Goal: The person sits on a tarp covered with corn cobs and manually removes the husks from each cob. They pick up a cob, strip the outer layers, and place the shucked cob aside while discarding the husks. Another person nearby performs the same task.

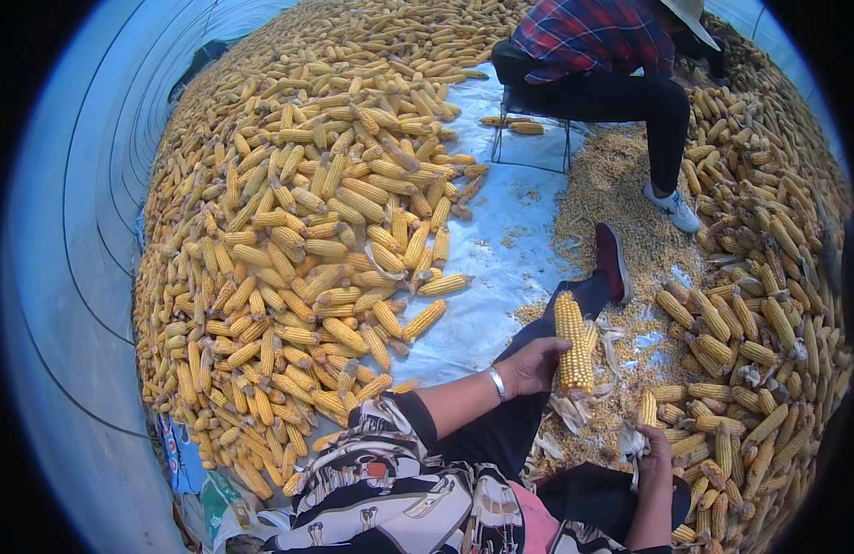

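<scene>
My left hand (535,363) grips a yellow corn cob (572,340) by its lower end, holding it upright over my outstretched leg. A silver bracelet (497,381) circles that wrist. My right hand (655,446) is lower right, closed on the pale husk of a smaller corn cob (646,408) among loose husk scraps. My dark red shoe (611,261) points away from me toward a spread of loose kernels (621,198).
A huge heap of corn cobs (297,231) fills the left and far side on a light blue tarp (501,231). More cobs (750,323) pile at the right. Another person in a plaid shirt (593,37) sits on a metal stool (530,134) ahead.
</scene>
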The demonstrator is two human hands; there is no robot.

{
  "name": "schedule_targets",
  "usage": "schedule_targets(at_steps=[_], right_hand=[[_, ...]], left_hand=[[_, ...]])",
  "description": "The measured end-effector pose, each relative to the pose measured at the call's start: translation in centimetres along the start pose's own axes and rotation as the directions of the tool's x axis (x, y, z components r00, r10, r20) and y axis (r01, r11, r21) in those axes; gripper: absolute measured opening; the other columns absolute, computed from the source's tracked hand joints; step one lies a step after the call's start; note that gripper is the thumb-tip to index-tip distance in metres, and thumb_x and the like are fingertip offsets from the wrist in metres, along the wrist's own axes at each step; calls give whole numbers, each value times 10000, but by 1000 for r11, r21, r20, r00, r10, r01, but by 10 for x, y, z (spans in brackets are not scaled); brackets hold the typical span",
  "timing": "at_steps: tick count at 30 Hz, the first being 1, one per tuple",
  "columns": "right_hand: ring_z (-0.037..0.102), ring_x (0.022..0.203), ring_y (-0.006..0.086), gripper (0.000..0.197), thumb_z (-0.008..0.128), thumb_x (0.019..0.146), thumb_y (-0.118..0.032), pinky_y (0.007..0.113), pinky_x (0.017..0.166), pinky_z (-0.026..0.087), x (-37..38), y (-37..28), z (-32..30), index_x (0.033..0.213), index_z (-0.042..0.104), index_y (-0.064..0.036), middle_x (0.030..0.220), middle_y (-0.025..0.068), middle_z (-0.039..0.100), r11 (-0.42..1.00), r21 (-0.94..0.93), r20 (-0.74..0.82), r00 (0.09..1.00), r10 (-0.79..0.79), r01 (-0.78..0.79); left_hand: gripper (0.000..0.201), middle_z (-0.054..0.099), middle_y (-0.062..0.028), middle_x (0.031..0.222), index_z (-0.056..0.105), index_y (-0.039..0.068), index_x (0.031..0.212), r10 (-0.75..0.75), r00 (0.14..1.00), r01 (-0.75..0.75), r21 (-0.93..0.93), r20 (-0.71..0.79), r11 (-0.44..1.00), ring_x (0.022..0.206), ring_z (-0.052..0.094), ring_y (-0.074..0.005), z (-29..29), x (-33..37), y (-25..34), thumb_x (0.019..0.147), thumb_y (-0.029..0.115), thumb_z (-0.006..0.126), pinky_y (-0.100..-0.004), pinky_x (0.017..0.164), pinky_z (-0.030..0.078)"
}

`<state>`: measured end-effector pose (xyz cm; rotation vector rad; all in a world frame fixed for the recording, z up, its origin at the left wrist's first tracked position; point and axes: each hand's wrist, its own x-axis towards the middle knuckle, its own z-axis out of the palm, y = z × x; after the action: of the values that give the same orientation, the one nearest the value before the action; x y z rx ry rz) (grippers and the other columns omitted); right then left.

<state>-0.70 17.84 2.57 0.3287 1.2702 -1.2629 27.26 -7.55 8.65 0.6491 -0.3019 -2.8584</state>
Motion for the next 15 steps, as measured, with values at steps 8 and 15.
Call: schedule_targets(at_steps=[8, 15], right_hand=[[677, 855, 236, 605, 678, 617, 105, 357, 778, 565, -27, 41, 109, 1198, 540, 12, 1002, 109, 665, 902, -258, 199, 933, -301, 346], [635, 1073, 258, 793, 724, 594, -23, 333, 921, 481, -96, 47, 211, 1354, 500, -12, 1164, 186, 648, 77, -771, 558, 728, -397, 633]], left_hand=[[793, 296, -215, 1503, 223, 48, 1498, 908, 378, -789, 451, -178, 417, 1282, 489, -331, 16, -201, 236, 918, 367, 661, -463, 1070, 407], [766, 520, -132, 1401, 418, 30, 1441, 438, 850, -234, 955, 293, -185, 1244, 537, -240, 13, -80, 60, 800, 231, 785, -358, 952, 488]])
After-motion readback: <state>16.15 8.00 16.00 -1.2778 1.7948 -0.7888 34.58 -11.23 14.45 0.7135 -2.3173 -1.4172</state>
